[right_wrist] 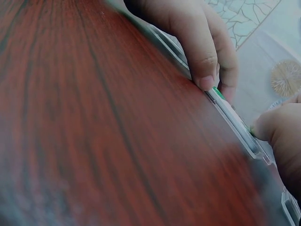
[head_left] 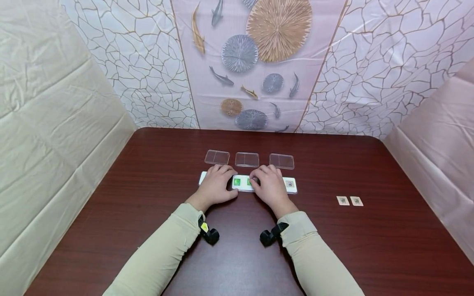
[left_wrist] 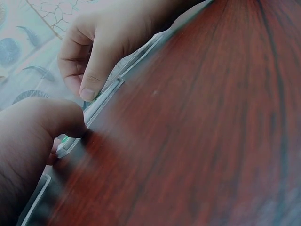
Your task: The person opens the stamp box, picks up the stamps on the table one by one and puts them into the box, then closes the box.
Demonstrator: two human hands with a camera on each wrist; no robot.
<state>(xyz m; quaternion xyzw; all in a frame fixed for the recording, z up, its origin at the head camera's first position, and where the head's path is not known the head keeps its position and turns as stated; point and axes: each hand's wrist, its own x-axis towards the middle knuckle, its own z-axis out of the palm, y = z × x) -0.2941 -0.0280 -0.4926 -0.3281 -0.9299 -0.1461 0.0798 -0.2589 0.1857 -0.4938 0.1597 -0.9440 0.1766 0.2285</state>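
Note:
A flat white-lined clear case lies in the middle, with a green-printed square card in it. My left hand holds the case's left end, thumb at the near edge and fingers behind. My right hand bends over its right part, thumb and fingertips pinching a second green-printed card, which they partly cover. In the right wrist view the left thumb is right at the case's edge. In the left wrist view the right thumb points down onto the case.
Another white case with a grey-printed card lies to the right, and a white case end shows left of my left hand. Three clear lids lie behind. Two small cream cards lie farther right on the table.

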